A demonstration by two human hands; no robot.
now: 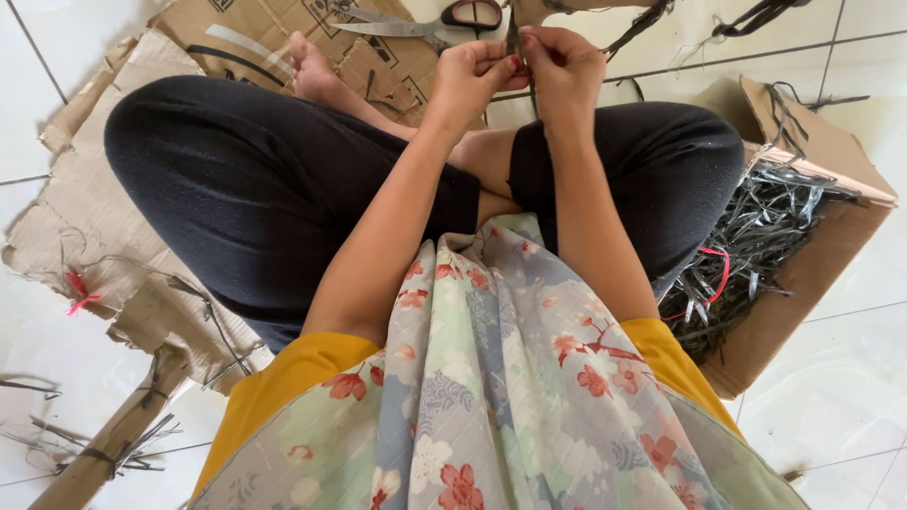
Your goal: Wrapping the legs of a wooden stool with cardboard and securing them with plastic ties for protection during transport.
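I sit cross-legged on the floor in black trousers. My left hand [470, 76] and my right hand [564, 68] meet in front of my knees, both pinching a thin dark strip [513, 40] that runs up between the fingertips and out of the top of the view. A pair of scissors [425, 21] with dark red-rimmed handles lies on flattened cardboard [236, 38] just beyond my left hand.
A cardboard box [812, 255] at my right holds a tangle of dark grey strips and one red loop. More torn cardboard [85, 217] lies at my left with loose strips and a red scrap. White floor tiles surround everything. A floral cloth covers my lap.
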